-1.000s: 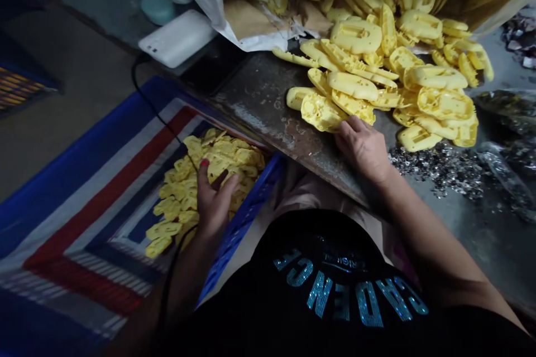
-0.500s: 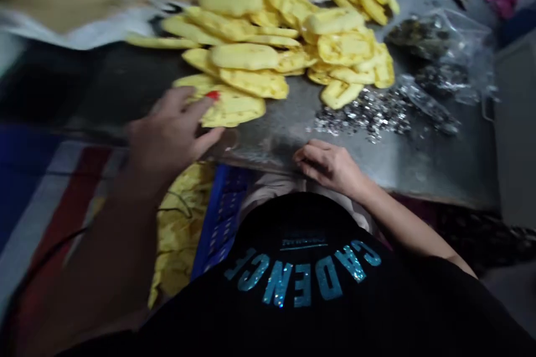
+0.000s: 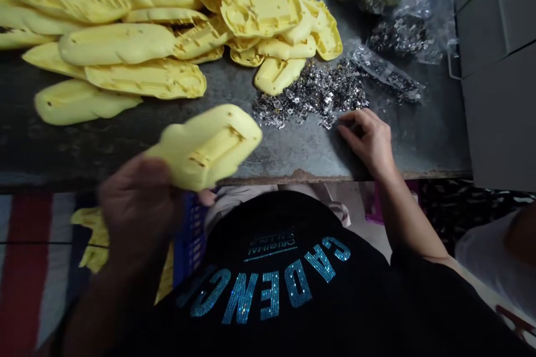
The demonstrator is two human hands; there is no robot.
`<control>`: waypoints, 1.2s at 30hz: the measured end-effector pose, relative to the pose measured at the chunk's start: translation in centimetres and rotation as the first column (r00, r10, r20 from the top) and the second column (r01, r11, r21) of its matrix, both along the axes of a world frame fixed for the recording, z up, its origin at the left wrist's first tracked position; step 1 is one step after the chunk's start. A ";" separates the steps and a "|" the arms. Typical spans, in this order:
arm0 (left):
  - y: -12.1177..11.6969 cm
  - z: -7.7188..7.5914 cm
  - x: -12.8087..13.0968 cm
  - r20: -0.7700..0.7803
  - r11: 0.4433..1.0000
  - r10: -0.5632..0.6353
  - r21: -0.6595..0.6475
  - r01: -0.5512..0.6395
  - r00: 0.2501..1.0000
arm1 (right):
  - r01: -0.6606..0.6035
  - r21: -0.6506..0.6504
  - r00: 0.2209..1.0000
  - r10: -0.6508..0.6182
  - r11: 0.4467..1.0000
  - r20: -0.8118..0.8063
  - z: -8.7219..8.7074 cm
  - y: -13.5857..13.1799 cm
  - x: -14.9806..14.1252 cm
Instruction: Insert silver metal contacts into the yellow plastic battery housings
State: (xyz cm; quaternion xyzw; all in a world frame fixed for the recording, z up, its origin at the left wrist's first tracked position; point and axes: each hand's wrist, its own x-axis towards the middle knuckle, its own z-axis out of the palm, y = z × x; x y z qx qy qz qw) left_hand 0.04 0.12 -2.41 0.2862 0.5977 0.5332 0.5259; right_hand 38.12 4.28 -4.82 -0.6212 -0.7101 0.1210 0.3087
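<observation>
My left hand (image 3: pixel 140 192), a little blurred, grips a yellow plastic shell (image 3: pixel 205 145) by its left end and holds it above the table's front edge. A long recess and small holes show on the shell's upper face. At the right, my right hand (image 3: pixel 371 139) rests on the tabletop by the near edge of a pile of small shiny metal pieces (image 3: pixel 322 89). Its thumb and fingers are curled closely together. Whatever lies between those fingertips is too small to make out. Left of the metal pile is a heap of similar yellow shells (image 3: pixel 121 44).
Clear plastic bags (image 3: pixel 404 39) of small parts lie at the back right of the dark metal table (image 3: pixel 293 156). Beyond the right end stands a grey cabinet (image 3: pixel 498 78). Below the table edge, a blue crate (image 3: pixel 195 234) stands beside more yellow pieces (image 3: pixel 94 234).
My left hand has picked up a yellow shell from the front of the heap and brought it nearer. My right hand has moved from the table edge to the metal pieces. The view has shifted.
</observation>
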 end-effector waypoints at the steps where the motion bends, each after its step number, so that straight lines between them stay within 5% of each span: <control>1: -0.1 0.0 1.1 0.046 1.000 -0.017 0.022 0.016 0.999 | 0.002 -0.006 1.000 -0.002 1.000 0.019 -0.1 0.5 -0.2; 6: -0.8 0.1 3.3 0.155 0.974 -0.228 0.041 0.225 0.961 | -0.001 0.002 0.999 0.001 1.000 0.046 0.1 0.7 -0.6; 11: -1.0 0.5 2.9 0.210 0.949 -0.294 -0.055 0.311 0.933 | -0.021 0.031 0.999 0.020 0.999 0.043 0.3 -1.6 0.6; 18: -0.8 1.0 5.3 0.261 0.953 -0.252 -0.103 0.286 0.932 | -0.037 0.045 0.999 0.038 0.998 -0.006 1.1 -2.8 0.0; 24: -1.0 0.9 6.5 0.275 0.952 -0.278 -0.052 0.303 0.920 | -0.283 0.149 0.921 0.312 0.947 -0.233 4.5 -4.9 -4.7; 36: -3.1 0.7 5.5 0.326 0.958 -0.282 0.049 0.282 0.902 | -0.341 0.237 0.936 0.352 0.910 -0.005 5.6 -5.0 -8.2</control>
